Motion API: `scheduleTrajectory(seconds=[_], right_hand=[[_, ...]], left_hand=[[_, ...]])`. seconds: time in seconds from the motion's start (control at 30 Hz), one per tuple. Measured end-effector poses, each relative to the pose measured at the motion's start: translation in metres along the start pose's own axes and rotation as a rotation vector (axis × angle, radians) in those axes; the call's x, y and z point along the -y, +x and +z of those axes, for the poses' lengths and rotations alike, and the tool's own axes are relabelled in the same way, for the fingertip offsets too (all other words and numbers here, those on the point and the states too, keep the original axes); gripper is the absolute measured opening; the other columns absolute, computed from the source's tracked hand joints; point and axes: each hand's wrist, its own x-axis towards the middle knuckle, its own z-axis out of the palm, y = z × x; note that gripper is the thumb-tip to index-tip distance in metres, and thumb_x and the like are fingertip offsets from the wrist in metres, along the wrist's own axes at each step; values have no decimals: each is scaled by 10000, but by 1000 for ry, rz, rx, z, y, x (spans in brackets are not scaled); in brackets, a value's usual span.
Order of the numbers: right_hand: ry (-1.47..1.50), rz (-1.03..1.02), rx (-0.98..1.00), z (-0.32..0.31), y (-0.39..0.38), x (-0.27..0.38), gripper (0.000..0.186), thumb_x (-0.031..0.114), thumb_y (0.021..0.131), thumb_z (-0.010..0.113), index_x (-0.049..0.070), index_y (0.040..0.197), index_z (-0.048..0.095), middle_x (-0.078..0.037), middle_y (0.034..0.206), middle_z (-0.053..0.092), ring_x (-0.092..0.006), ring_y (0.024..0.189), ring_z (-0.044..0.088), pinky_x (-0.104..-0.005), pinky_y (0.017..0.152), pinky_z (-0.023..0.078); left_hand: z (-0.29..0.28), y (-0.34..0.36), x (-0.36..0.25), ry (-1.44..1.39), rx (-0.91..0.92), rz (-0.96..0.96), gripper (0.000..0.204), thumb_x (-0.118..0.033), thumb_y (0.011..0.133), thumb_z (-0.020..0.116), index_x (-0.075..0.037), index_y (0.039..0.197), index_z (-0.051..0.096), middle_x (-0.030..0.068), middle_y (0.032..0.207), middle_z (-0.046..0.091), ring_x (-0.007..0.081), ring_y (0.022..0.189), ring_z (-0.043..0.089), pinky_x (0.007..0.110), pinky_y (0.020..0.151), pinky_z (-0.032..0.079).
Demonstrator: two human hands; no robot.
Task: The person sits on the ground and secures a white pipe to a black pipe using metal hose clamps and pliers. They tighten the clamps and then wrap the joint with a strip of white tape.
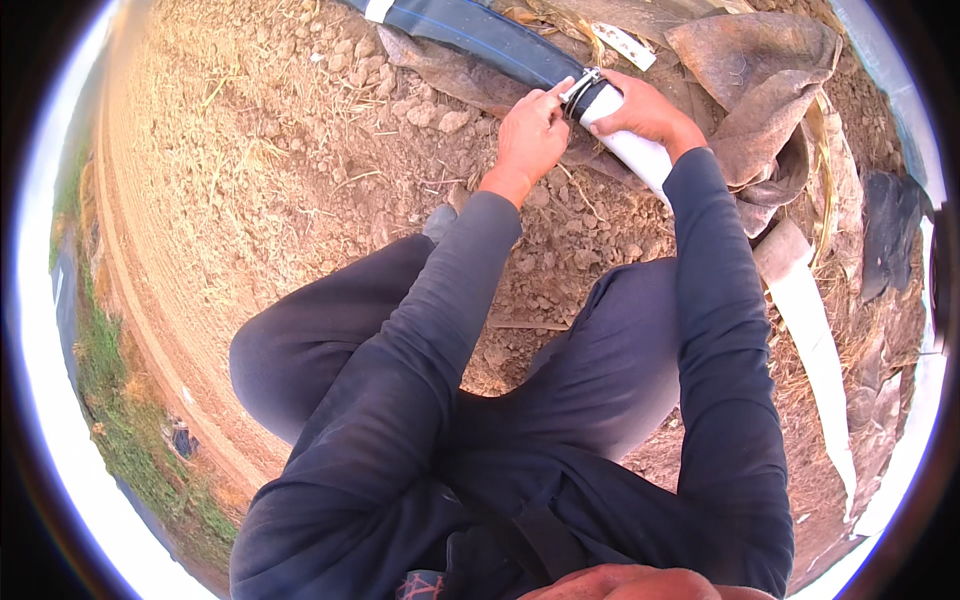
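A dark flat hose (pixel 475 42) with blue lines comes in from the top and meets a white pipe (pixel 638 152). At their joint sits a metal hose clamp (pixel 582 88), round a black band. My left hand (pixel 533 138) has its fingers closed at the clamp, with the index finger stretched along it. My right hand (pixel 648 108) grips the white pipe just beside the joint, thumb on the near side and fingers going over the far side. The undersides of the pipe and clamp are hidden.
Crumpled brown fabric (pixel 760 85) lies right of the pipe, with a white strip (pixel 815 350) below it. A white scrap (pixel 622 45) rests beyond the joint. Dry cloddy soil (pixel 300 150) spreads to the left, around my bent knees. Green plants (pixel 130 400) line the far left.
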Motion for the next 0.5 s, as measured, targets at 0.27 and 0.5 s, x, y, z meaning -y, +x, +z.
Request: scheduleTrajectory(seconds=[0.27,0.5], right_hand=[[19,10,-6,-1,-4,8,921,261,590,902,36,1432,604,-147,1180,735,-266,1036,696,-353,944,536],[-18,-22,25,-4,-5,7,745,300,584,890,89,1267,680,-152,1082,753,-298,982,713,-396,883,548]], left_hand=[[8,-2,-1,-87,-62,-49,369,-86,883,626,-96,1234,735,57,978,703,250,870,648,383,803,536],[-17,18,-4,-1092,227,-750,530,-519,1114,463,-39,1066,684,55,758,690,144,604,594,299,590,479]])
